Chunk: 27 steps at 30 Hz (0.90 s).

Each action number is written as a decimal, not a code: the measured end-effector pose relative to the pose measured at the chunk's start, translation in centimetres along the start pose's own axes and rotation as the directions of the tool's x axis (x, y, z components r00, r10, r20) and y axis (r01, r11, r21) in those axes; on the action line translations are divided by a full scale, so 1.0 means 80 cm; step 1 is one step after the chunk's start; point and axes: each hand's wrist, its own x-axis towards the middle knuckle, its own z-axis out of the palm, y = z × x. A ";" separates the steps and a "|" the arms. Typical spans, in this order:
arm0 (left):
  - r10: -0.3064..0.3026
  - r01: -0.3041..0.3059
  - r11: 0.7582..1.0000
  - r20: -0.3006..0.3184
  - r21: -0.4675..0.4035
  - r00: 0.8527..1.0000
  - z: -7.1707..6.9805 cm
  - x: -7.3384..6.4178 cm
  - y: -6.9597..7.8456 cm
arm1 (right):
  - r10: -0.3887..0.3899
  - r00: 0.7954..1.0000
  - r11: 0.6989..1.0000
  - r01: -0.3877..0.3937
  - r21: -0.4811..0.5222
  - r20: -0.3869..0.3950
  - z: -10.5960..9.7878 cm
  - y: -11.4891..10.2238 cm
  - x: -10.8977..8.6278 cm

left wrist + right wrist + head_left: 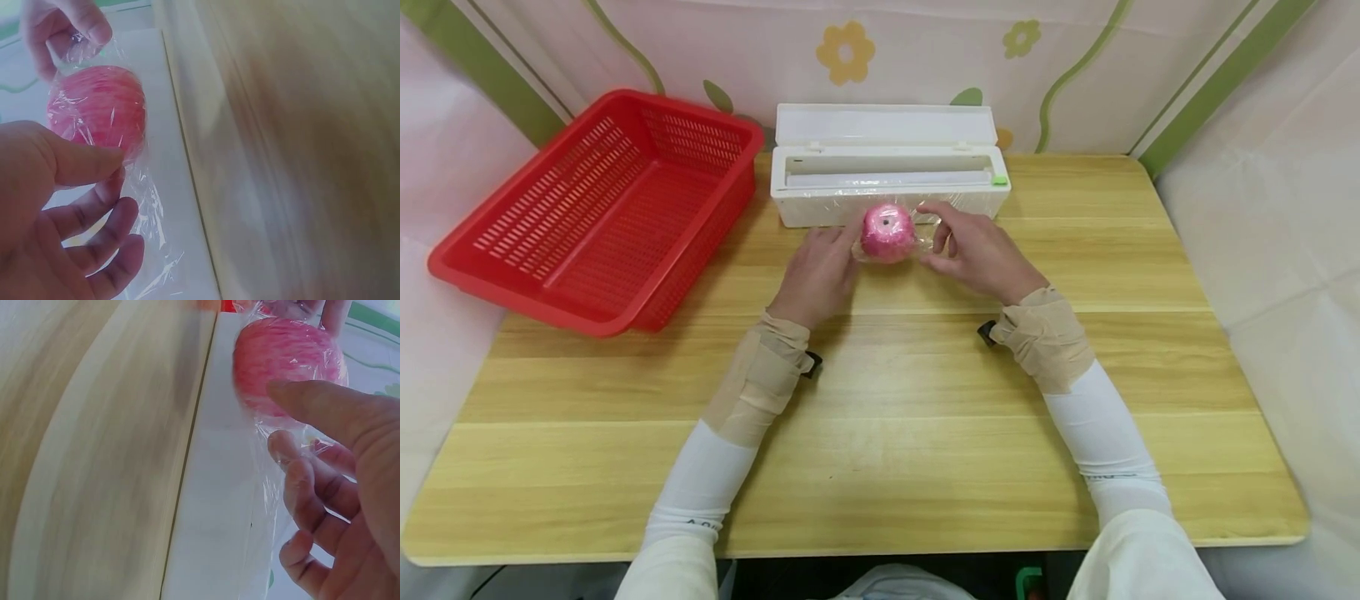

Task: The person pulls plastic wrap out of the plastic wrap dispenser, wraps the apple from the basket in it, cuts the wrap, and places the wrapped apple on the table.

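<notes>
Pink fruit (887,237), covered in clear film (152,215), is located between both hands, directly before the white dispenser (831,210). Left hand (820,275): thumb and forefinger together, pinching film at the fruit's edge. Right hand (977,250): thumb and forefinger apart beside the fruit; whether its other fingers grip film cannot be determined. Red basket (535,310) stands left of the dispenser.

Upper centre: a pink apple (887,240), streaked paler in the wrist views, under clear film (151,215). Above it — a white box (895,125) with a green tab (1000,180); upper left — a red basket (700,275). Top edge: pale cloth (917,50), yellow and green flowers (846,35). Below: yellowish wood-grain table (910,433).
</notes>
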 end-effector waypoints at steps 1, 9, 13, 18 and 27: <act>-0.002 0.002 1.000 0.002 0.000 1.000 0.000 0.000 -0.001 | 0.000 1.000 1.000 0.000 -0.009 -0.004 0.000 0.000 0.000; -0.017 0.015 0.994 -0.012 -0.111 1.000 -0.009 0.004 -0.004 | -0.032 0.998 0.999 0.031 -0.020 -0.049 -0.003 0.002 -0.002; -0.061 0.062 0.986 0.006 -0.154 0.998 -0.017 0.004 -0.005 | -0.021 0.999 1.000 0.021 0.004 -0.039 -0.004 0.006 -0.002; -0.050 0.051 0.993 0.005 -0.103 0.999 -0.020 0.003 -0.007 | -0.015 0.999 1.000 0.016 0.021 -0.035 -0.005 0.007 -0.002; -0.077 0.073 0.987 -0.022 -0.140 0.997 -0.022 0.001 -0.007 | -0.061 0.995 0.997 0.064 0.043 -0.076 -0.008 0.008 -0.002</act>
